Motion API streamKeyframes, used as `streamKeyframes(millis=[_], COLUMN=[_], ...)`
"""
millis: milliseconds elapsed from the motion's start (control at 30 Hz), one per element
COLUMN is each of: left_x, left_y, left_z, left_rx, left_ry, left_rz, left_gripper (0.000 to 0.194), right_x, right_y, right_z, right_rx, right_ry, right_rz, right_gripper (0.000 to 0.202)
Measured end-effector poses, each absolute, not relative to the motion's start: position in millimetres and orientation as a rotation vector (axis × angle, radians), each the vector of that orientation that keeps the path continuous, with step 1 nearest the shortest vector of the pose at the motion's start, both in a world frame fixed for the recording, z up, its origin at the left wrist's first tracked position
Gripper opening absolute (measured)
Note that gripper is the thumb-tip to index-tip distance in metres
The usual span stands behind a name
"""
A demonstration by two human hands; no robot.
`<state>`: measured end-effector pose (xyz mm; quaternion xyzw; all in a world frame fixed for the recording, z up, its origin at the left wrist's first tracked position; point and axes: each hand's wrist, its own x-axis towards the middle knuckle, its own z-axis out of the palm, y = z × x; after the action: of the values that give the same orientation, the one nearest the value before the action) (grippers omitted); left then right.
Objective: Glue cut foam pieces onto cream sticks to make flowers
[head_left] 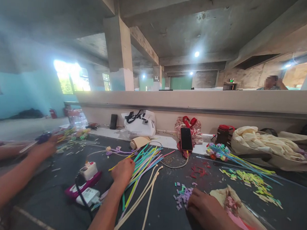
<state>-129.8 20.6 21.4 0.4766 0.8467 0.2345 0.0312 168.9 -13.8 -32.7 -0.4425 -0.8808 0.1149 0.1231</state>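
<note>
- Right hand (207, 208) nearest the lens, lay palm down on the dark table (164, 211), fingers curled loosely at the edge of a pile of cut bits (182, 196), touching them; whether any bit was pinched could not be told
- Just right of it, a torn paper wrap (231, 198) with pink inside
- Left hand (123, 171) stretched forward, pressed flat on a bundle of long strips (143, 162), green, yellow, blue and cream, fanned across the table
- Left of that arm, a white charger (89, 170) on a pink case (84, 187), cable trailing
- Farther left, a co-worker's hand (45, 147), blurred, closed on a dark tool (43, 137)
- Behind: phone (186, 138) propped on a red bag (189, 125), white bag (139, 124), dark jar (222, 134), cream cloth (265, 141)
</note>
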Motion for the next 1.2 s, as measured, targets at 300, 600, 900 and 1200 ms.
streamKeyframes(millis=[300,600,900,1200], left_x=[-122,-19,19,26], left_y=[23,-8,-12,-24], left_z=[36,36,-5,8], left_rx=[1.246,1.136,1.147,1.108], left_ry=[2.008,1.209,1.031,0.949], left_rz=[1.256,1.041,0.766,0.802], left_gripper=[0.026,0.022,0.029,0.042], right_x=[169,168,190,175], right_y=[-11,-15,11,-3], right_z=[-36,-2,-7,-4], right_rx=[-1.241,-1.122,-0.987,-0.997], right_ry=[-2.527,-1.684,-0.965,-1.139], right_rz=[0.377,1.210,1.421,1.506], right_gripper=[0.019,0.019,0.037,0.031])
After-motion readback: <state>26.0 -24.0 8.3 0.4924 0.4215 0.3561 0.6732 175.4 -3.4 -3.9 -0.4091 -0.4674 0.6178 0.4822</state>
